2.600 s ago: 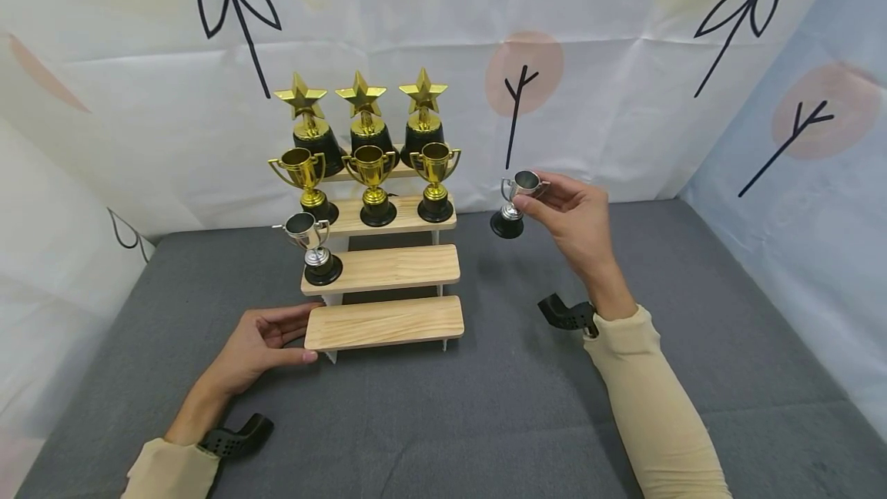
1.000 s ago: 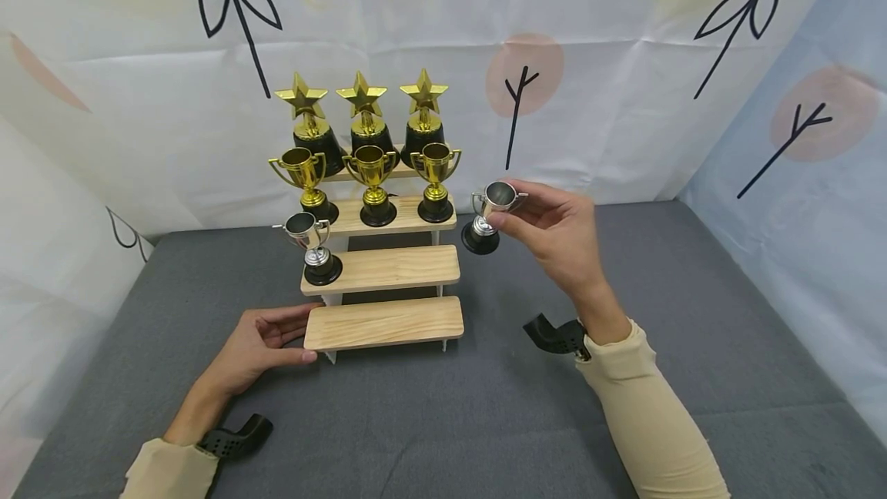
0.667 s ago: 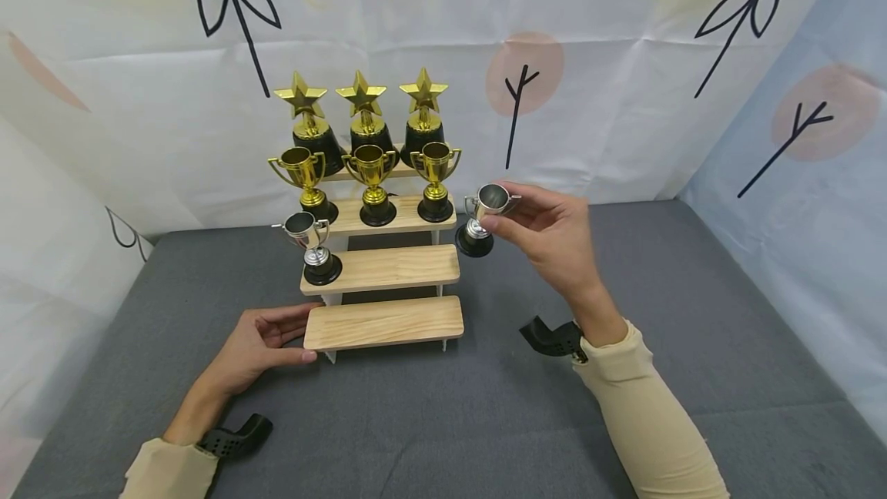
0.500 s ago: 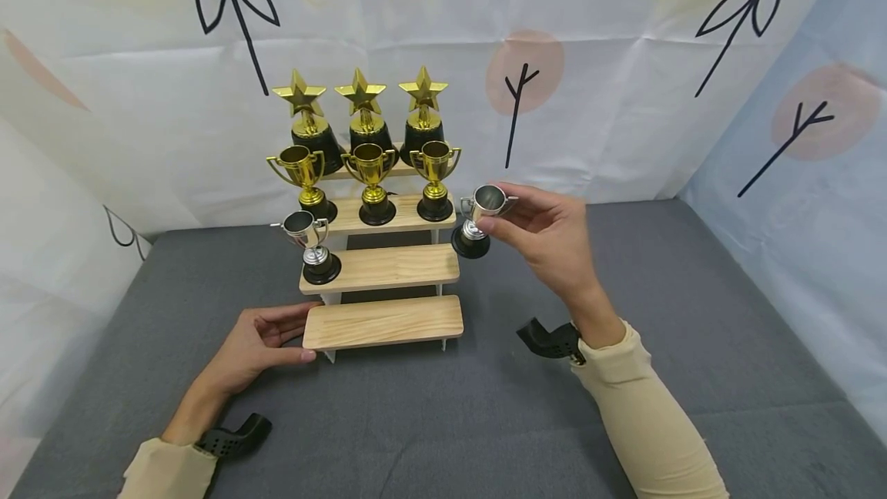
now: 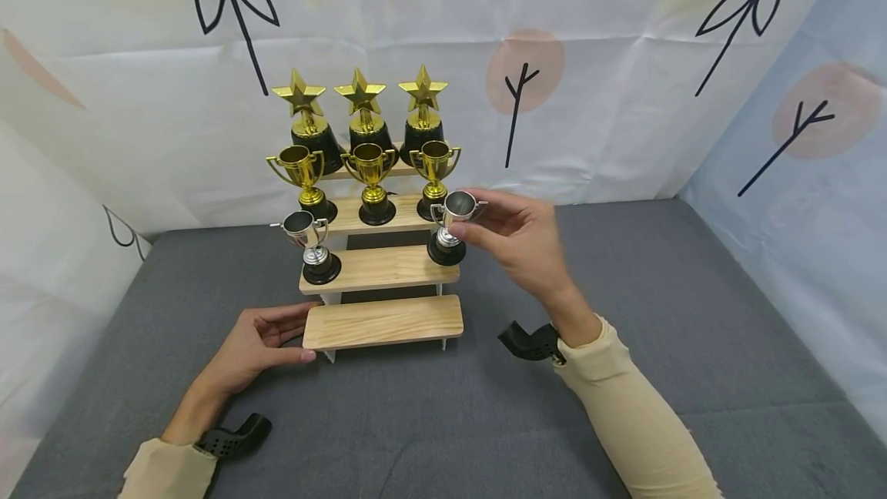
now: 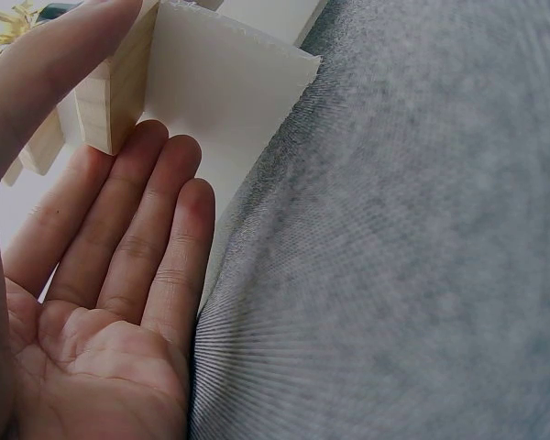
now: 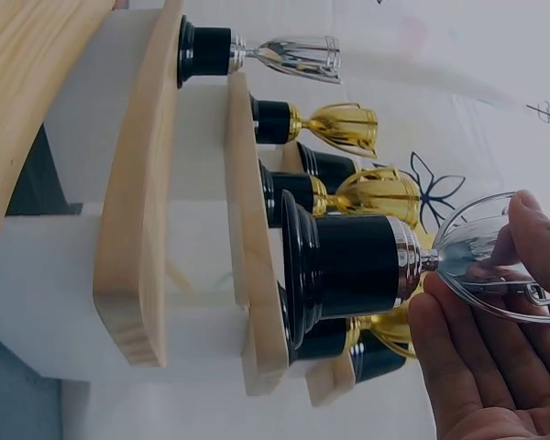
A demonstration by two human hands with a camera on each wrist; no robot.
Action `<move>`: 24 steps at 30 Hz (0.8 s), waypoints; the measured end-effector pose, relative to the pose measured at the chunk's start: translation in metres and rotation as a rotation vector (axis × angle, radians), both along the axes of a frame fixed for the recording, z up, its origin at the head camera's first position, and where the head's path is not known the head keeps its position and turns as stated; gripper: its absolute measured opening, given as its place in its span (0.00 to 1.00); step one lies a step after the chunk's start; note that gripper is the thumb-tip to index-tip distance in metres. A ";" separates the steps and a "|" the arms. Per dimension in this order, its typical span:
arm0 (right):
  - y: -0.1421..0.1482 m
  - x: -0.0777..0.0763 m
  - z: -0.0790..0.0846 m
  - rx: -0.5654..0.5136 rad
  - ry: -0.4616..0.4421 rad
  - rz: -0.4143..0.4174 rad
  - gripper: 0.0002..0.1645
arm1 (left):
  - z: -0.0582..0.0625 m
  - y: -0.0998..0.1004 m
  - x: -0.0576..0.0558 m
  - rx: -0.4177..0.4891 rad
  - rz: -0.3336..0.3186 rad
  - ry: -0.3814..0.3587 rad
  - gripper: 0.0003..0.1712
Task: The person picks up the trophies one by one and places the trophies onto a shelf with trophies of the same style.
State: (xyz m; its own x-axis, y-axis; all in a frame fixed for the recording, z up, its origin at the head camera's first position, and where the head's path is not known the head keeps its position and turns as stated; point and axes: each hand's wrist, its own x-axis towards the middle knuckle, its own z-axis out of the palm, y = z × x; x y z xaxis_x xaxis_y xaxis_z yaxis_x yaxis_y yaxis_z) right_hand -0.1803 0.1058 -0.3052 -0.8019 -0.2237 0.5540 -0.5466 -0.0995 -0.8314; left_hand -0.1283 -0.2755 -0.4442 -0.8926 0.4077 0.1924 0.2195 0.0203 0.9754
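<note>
My right hand [image 5: 516, 241] pinches a small silver trophy cup [image 5: 446, 245] with a black base, thumb and fingers round its bowl. In the right wrist view the cup's base is apart from the wooden shelf [image 7: 133, 238], above the right end of the second tier from the front. A matching silver trophy cup [image 5: 315, 251] stands on that tier's left end. My left hand [image 5: 252, 345] rests at the left end of the lowest shelf [image 5: 384, 322]. In the left wrist view its fingers [image 6: 128, 215] are nearly straight and touch the board's end, the thumb across from them.
The four-tier wooden display stand has white side supports [image 6: 225, 101]. Gold trophy cups [image 5: 372, 175] fill the tier behind the silver ones, and gold star trophies [image 5: 362, 110] stand on the top tier. Grey cloth [image 5: 416, 422] covers the table; a patterned white sheet [image 5: 610, 122] hangs behind.
My right hand has carried the silver trophy cup leftward and slightly toward me, from beside the stand to over the shelf's right end. The left hand stays in place.
</note>
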 end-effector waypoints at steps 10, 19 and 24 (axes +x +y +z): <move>-0.018 -0.005 0.000 0.006 -0.040 0.043 0.23 | 0.001 0.001 0.001 -0.007 0.006 -0.005 0.38; -0.037 -0.006 0.000 -0.005 -0.088 0.100 0.23 | 0.001 0.001 0.001 0.001 0.001 -0.004 0.38; -0.047 -0.008 -0.004 0.026 -0.126 0.095 0.25 | 0.001 0.001 0.001 0.000 0.003 -0.005 0.38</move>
State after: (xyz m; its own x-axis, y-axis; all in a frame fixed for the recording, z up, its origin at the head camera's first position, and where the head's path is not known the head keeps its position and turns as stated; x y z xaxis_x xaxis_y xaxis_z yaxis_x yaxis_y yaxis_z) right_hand -0.1886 0.0590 -0.3096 -0.8392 -0.3147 0.4434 -0.4270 -0.1234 -0.8958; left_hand -0.1278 -0.2745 -0.4432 -0.8948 0.4049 0.1880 0.2146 0.0208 0.9765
